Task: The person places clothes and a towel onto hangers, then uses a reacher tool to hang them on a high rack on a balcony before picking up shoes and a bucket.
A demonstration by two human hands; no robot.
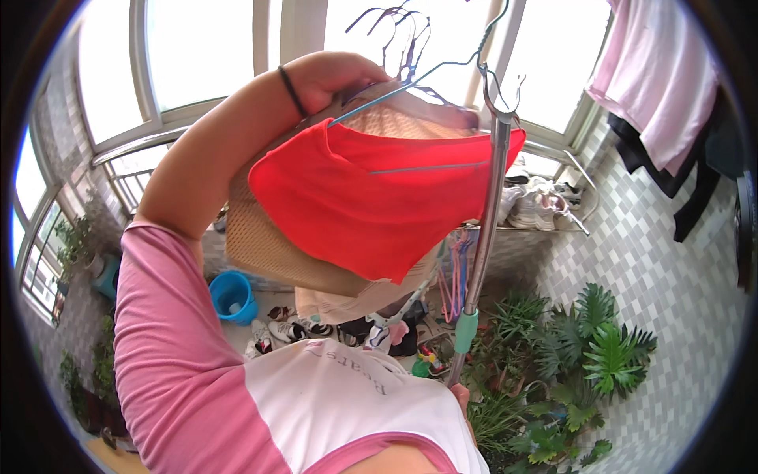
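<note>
My left hand is raised high, with a black band on the wrist. It grips a bunch of wire hangers carrying a red garment and a beige knit garment behind it. A blue-grey hanger runs across the top of the red garment, and its hook meets the forked tip of a metal pole. Only a sliver of my right hand shows at the bottom, closed round that pole just below its green sleeve.
A blue bucket and scattered shoes lie on the floor below. Green potted plants fill the lower right. A pink garment and a dark one hang at the upper right. More shoes sit on a rack under the windows.
</note>
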